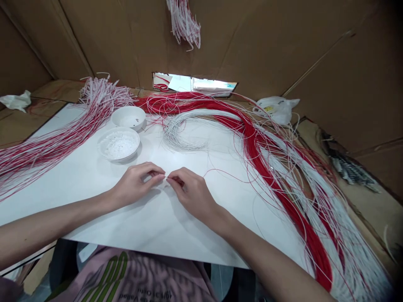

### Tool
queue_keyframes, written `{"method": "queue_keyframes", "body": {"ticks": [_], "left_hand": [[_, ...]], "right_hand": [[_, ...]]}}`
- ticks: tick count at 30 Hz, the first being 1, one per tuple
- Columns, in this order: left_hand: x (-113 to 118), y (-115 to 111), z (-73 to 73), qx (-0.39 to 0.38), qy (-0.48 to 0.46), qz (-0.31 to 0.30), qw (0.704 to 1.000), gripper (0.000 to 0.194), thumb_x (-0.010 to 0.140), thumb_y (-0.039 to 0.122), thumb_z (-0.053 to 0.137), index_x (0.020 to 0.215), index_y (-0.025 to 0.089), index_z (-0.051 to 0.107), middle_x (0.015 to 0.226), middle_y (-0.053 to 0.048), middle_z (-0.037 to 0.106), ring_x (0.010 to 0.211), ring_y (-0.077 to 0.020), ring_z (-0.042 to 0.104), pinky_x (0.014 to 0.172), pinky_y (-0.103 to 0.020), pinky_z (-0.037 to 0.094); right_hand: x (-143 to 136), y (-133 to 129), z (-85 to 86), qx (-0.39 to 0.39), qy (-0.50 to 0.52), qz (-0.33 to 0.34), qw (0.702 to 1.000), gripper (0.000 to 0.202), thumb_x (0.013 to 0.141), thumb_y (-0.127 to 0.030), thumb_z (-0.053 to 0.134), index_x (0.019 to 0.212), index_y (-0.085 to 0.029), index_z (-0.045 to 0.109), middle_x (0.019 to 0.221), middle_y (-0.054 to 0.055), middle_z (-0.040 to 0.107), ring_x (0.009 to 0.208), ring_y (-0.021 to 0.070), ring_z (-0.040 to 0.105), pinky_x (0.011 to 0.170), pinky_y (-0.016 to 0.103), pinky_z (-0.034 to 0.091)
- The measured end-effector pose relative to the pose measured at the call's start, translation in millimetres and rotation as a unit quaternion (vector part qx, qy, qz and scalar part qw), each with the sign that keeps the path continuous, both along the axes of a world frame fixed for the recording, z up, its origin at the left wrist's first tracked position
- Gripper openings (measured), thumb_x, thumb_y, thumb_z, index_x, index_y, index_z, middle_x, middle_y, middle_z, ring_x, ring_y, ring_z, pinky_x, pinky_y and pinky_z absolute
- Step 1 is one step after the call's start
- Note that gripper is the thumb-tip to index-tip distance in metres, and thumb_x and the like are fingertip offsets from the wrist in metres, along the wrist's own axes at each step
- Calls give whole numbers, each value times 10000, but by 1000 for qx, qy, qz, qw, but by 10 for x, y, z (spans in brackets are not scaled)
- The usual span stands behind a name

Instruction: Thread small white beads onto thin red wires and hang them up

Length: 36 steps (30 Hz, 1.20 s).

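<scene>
Over the middle of the white table [132, 226], my left hand [140, 182] and my right hand [189, 188] meet almost fingertip to fingertip. Each is closed in a pinch. A tiny pale piece of cord [166, 177] shows between the fingertips. From beside my right hand a thin red cord [226, 172] runs right toward the large bundle. Behind my left hand stands a white bowl [119, 144] filled with small white pieces. A second white bowl [128, 117], just behind it, holds a few small dark bits.
Red cords [261, 155] and white cords [352, 235] sweep along the back and right side. At left lies a bundle of red cords with white ends [100, 94]. A plastic bag [277, 110] sits at the back right. Cardboard walls [126, 42] surround the table.
</scene>
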<state>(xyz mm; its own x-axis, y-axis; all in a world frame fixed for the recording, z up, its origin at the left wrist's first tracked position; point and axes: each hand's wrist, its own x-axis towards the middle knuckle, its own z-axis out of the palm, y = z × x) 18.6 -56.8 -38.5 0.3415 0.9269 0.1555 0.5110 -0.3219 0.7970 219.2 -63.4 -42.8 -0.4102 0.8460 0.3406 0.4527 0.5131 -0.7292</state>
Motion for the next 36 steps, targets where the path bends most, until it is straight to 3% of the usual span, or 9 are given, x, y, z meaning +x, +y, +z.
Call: {"method": "queue_keyframes", "body": {"ticks": [7,19,24,29,36], "left_hand": [[-49,155,-64,51,95,-1,994,209,894,296,565,1017,205,708,983,-61,658,834,-174,599,749,-294,468],[1,176,-71,73,75,-22,994,157,886,249,591,871,206,742,890,-54,654,788,-158,585,689,-276,447],[-50,130,-16,-54,-40,2,998,140,851,297,656,875,179,727,889,-51,702,808,-159,619,719,-269,467],[-72,36,55,-215,-216,11,952,218,747,336,774,861,161,713,855,-43,728,811,-153,670,748,-251,523],[-57,-16,57,-257,-272,-1,927,168,727,260,805,847,172,727,840,-24,743,812,-119,697,767,-207,542]], "right_hand": [[49,51,75,11,-36,-62,997,118,913,-134,514,858,-193,601,832,25,635,634,124,542,603,268,420],[30,28,100,2,-16,-85,996,79,873,-164,589,806,-196,616,797,2,623,612,108,517,584,255,413],[13,-4,117,-11,26,-58,998,62,876,-165,573,829,-188,606,788,0,640,615,98,555,536,232,441],[-22,-79,153,1,95,-4,995,77,865,-143,552,897,-182,610,871,28,680,695,104,625,505,196,494],[-36,-127,175,40,122,15,992,112,847,-104,538,891,-181,605,867,38,706,708,104,649,513,194,536]]}}
